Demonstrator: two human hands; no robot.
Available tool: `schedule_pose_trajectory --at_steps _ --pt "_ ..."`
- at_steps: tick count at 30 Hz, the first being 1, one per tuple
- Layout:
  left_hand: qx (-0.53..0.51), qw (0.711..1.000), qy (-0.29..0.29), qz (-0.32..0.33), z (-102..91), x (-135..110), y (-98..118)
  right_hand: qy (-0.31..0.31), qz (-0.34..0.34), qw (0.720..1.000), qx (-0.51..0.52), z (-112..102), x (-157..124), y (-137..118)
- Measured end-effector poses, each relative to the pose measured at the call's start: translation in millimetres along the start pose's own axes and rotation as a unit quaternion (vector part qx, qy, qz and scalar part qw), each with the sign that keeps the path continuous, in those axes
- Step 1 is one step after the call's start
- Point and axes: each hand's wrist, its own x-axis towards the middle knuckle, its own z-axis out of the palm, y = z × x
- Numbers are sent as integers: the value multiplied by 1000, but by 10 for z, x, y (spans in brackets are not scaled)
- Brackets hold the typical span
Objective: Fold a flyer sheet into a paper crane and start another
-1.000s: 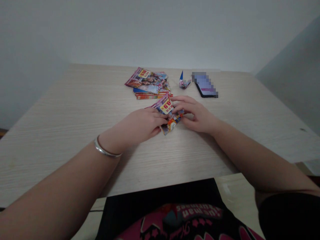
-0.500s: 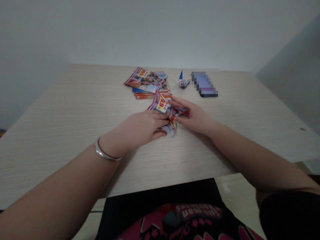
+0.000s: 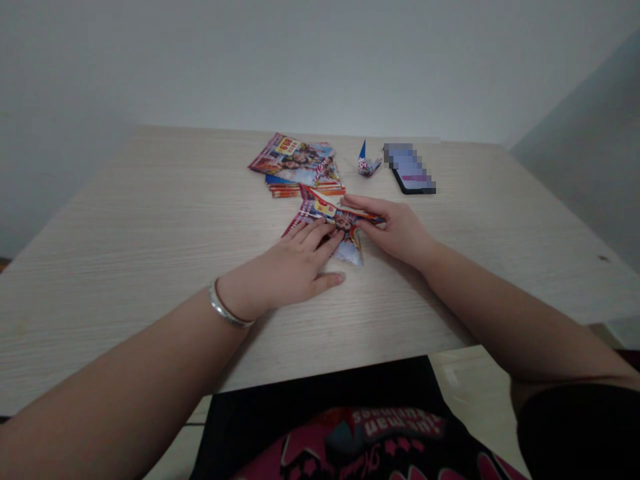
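Note:
A colourful printed sheet of paper (image 3: 345,235), partly folded, lies on the light wooden table (image 3: 150,220) in front of me. My left hand (image 3: 295,267), with a silver bangle at the wrist, rests flat on the sheet's left part with fingers stretched out. My right hand (image 3: 395,227) holds the sheet's right edge, fingers extended along a raised fold and thumb under it.
Behind the sheet lies a stack of similar colourful papers (image 3: 297,167). A small folded paper crane (image 3: 367,163) stands to its right, beside a dark phone (image 3: 410,170). The table's near edge runs just before my lap; a plain wall stands behind.
The sheet has been lowered and spread flatter on the table. My left hand went from gripping it to pressing flat with open fingers. My right hand shifted slightly along the right edge.

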Motion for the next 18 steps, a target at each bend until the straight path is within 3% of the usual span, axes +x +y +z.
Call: schedule_pose_trajectory --at_steps 10,18 --pt "5 1000 14 -2 -2 61 -55 -9 22 998 55 59 1 -17" --pt "99 993 3 -66 -314 85 303 -8 -11 999 -53 27 51 -9"
